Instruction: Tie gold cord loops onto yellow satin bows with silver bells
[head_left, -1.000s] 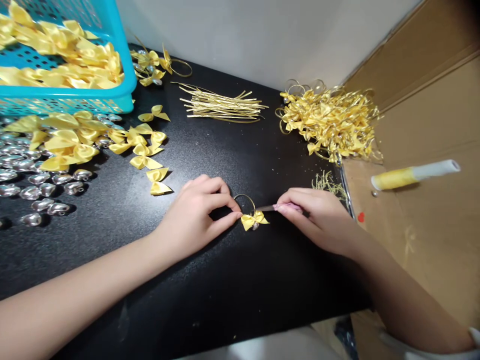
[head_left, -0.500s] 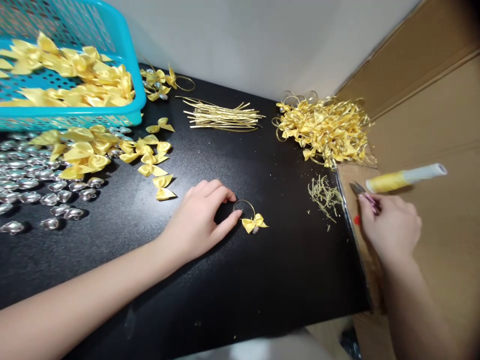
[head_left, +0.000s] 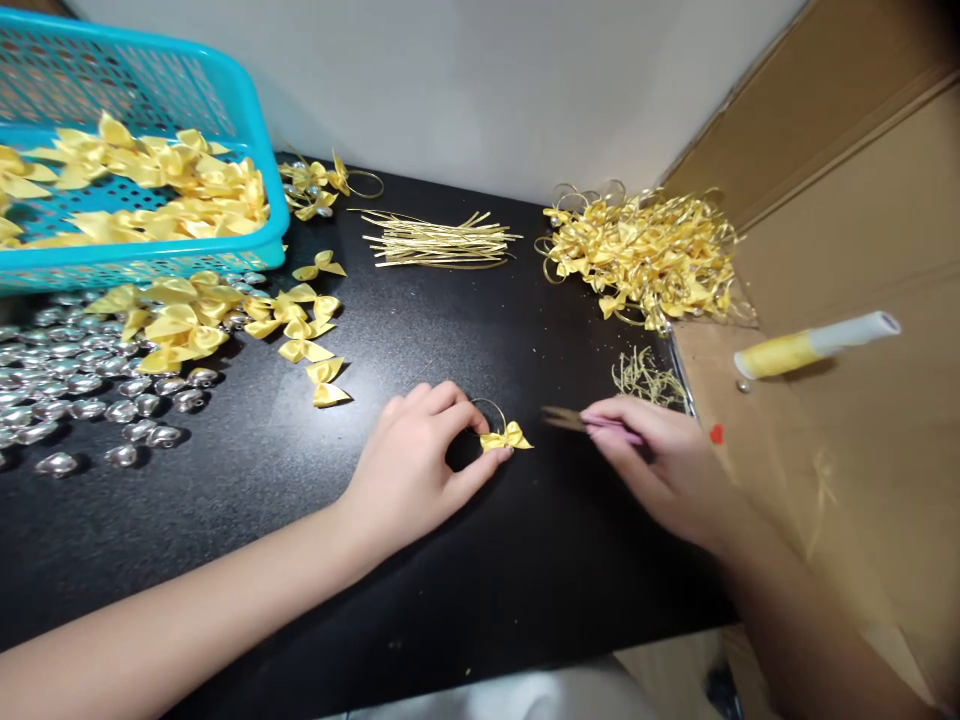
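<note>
My left hand rests on the black table, thumb and fingers closed on a yellow ribbon bow. A thin gold wire loop is attached to the bow, with a small silver bead beneath it, partly covered by my thumb. To the right, my right hand grips small scissors by their pink-purple handles. Their dark blades, blurred and slightly apart, point left toward the bow without touching it.
A teal basket of yellow bows stands at the back left. Silver beads and loose bows lie before it. Behind are gold wire strips, finished bow loops, wire clippings and a yellow-white tube.
My right hand has carried the scissors left from the cardboard edge to over the table. My left thumb has shifted onto the bow and bead.
</note>
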